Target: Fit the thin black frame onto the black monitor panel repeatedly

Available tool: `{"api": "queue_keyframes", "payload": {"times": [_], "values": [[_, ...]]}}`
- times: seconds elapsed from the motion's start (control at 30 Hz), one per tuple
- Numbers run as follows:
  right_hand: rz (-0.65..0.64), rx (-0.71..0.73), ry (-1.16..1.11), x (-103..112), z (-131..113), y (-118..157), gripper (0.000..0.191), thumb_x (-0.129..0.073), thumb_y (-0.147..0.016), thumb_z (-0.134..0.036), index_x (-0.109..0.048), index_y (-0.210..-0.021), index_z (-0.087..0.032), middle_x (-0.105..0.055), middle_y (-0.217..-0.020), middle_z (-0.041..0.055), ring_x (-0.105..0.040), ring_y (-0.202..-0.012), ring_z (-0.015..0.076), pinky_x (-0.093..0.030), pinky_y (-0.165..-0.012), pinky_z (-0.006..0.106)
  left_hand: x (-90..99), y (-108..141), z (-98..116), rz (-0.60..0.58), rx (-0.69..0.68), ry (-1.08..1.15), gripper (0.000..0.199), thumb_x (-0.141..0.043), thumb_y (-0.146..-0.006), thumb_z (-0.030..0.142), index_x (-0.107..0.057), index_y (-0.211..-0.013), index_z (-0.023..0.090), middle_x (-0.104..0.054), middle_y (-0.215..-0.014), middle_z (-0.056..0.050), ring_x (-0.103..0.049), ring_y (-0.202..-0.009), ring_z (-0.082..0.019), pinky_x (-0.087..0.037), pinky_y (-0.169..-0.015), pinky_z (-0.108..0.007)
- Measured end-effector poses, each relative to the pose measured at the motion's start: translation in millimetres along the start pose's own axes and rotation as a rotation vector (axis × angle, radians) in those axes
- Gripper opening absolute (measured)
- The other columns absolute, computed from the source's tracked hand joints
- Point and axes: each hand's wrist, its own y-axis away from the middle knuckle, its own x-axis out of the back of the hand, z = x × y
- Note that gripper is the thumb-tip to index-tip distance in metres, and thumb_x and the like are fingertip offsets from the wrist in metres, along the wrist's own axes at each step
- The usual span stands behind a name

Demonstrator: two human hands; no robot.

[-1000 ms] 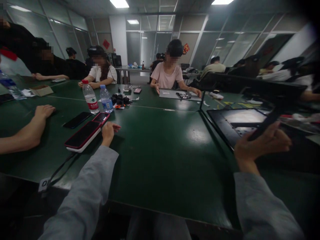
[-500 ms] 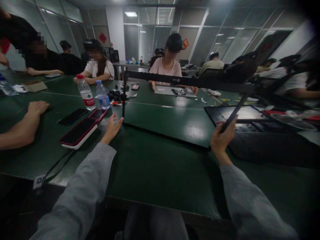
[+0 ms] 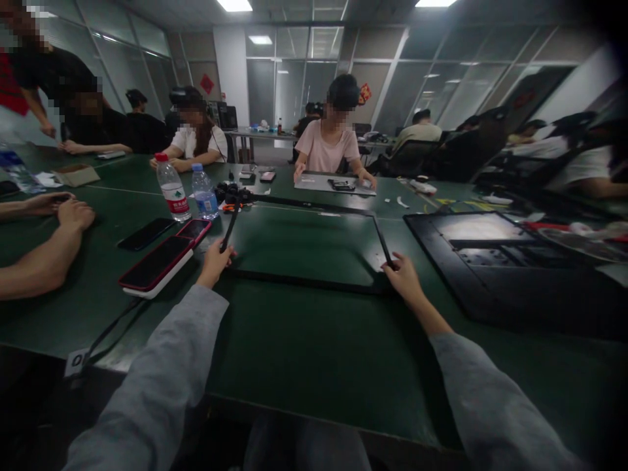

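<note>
A thin black rectangular frame (image 3: 304, 282) is held low over the green table (image 3: 304, 347), its middle open so the tabletop shows through. My left hand (image 3: 214, 263) grips its left side, fingers closed round the bar. On the right side, my right hand (image 3: 403, 273) pinches the bar near the front corner. Whether the front edge touches the table I cannot tell. To the right lies a large black panel (image 3: 471, 288) with a bright rectangular area.
Left of my left hand are a red-edged phone (image 3: 157, 263) on a white object, a dark phone (image 3: 146, 234) and two bottles (image 3: 173, 190) (image 3: 204, 193). Another person's arms (image 3: 53, 255) rest at the left. Across the table a person (image 3: 328, 147) handles a grey panel (image 3: 318, 182).
The black frame has swung down from a raised tilt to nearly flat. My left hand has closed on its left side; my right hand has moved left and lower with it.
</note>
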Motion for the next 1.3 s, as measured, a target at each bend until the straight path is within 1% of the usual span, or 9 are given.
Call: {"api": "queue_keyframes", "payload": {"times": [0.17,0.27,0.33,0.6,0.77,0.9,1.0,1.13,1.3], "values": [[-0.102,0.028,-0.065,-4.6,4.1,0.7,0.060,-0.063,-0.080,-0.037,-0.065,-0.136,-0.016,-0.075,-0.128,0.0149,-0.068,-0.124,0.0327,-0.052,-0.110,0.056,8.3,-6.4,-8.3,0.054,-0.078,-0.266,0.024,-0.070,-0.080,0.029,-0.077,-0.101,0.018,-0.077,-0.086,-0.009,-0.071,-0.077,-0.026,-0.056,-0.073,-0.037],[-0.087,0.020,0.003,-2.5,1.9,-0.8,0.054,-0.063,-0.082,-0.033,-0.071,-0.134,-0.017,-0.073,-0.135,0.0143,-0.066,-0.131,0.0336,-0.049,-0.117,0.056,9.7,-6.6,-11.4,0.129,-0.182,-0.478,0.019,-0.073,-0.079,0.032,-0.080,-0.091,0.019,-0.077,-0.094,-0.015,-0.071,-0.105,-0.039,-0.054,-0.094,-0.047],[-0.067,-0.007,0.077,-2.1,0.5,-1.7,0.051,-0.063,-0.082,-0.028,-0.074,-0.131,-0.017,-0.074,-0.134,0.0140,-0.067,-0.130,0.0344,-0.048,-0.119,0.056,7.6,-5.1,-12.8,0.118,-0.208,-0.557,0.022,-0.071,-0.082,0.035,-0.080,-0.092,0.018,-0.076,-0.102,-0.019,-0.068,-0.113,-0.041,-0.052,-0.101,-0.049],[-0.057,-0.026,0.111,-3.1,-2.5,-1.4,0.050,-0.065,-0.081,-0.024,-0.075,-0.130,-0.016,-0.077,-0.128,0.0140,-0.069,-0.127,0.0330,-0.050,-0.117,0.054,1.7,-1.1,-11.5,0.002,-0.144,-0.913,0.046,-0.055,-0.098,0.041,-0.077,-0.129,0.015,-0.067,-0.136,-0.022,-0.061,-0.129,-0.037,-0.049,-0.110,-0.047],[-0.032,-0.010,0.112,-0.4,-3.1,-2.3,0.048,-0.065,-0.081,-0.030,-0.075,-0.126,-0.015,-0.076,-0.125,0.0165,-0.071,-0.120,0.0338,-0.053,-0.110,0.054,1.8,2.0,-7.1,0.002,-0.141,-0.914,0.047,-0.054,-0.100,0.042,-0.074,-0.135,0.017,-0.065,-0.138,-0.022,-0.060,-0.130,-0.039,-0.051,-0.107,-0.051],[-0.018,0.037,0.125,2.5,3.3,-3.7,0.052,-0.062,-0.078,-0.034,-0.074,-0.125,-0.015,-0.077,-0.110,0.0161,-0.072,-0.108,0.0331,-0.056,-0.102,0.054,0.4,6.2,0.6,-0.006,-0.164,-0.818,0.054,-0.056,-0.099,0.043,-0.066,-0.146,0.019,-0.060,-0.144,-0.023,-0.054,-0.138,-0.042,-0.050,-0.107,-0.058],[-0.017,0.097,0.156,3.4,10.4,-3.1,0.058,-0.061,-0.074,-0.032,-0.072,-0.127,-0.015,-0.076,-0.107,0.0156,-0.070,-0.106,0.0337,-0.056,-0.101,0.056,-1.2,10.5,7.0,-0.116,-0.250,-0.741,0.057,-0.061,-0.097,0.049,-0.064,-0.148,0.023,-0.056,-0.152,-0.021,-0.048,-0.144,-0.044,-0.045,-0.110,-0.064],[-0.036,0.159,0.198,2.2,14.9,-1.5,0.059,-0.061,-0.071,-0.028,-0.071,-0.128,-0.016,-0.074,-0.115,0.0170,-0.068,-0.113,0.0353,-0.051,-0.109,0.059,-2.2,16.6,13.6,-0.370,-0.334,-0.716,0.069,-0.071,-0.087,0.066,-0.066,-0.146,0.030,-0.053,-0.159,-0.015,-0.042,-0.148,-0.046,-0.038,-0.116,-0.068],[-0.026,0.116,0.169,0.2,13.7,-2.0,0.054,-0.058,-0.074,-0.023,-0.072,-0.126,-0.017,-0.074,-0.121,0.0167,-0.068,-0.119,0.0345,-0.052,-0.110,0.057,-0.9,18.6,15.5,-0.567,-0.388,-0.768,0.084,-0.077,-0.076,0.075,-0.065,-0.149,0.035,-0.054,-0.161,-0.013,-0.041,-0.149,-0.046,-0.029,-0.119,-0.072]]}}
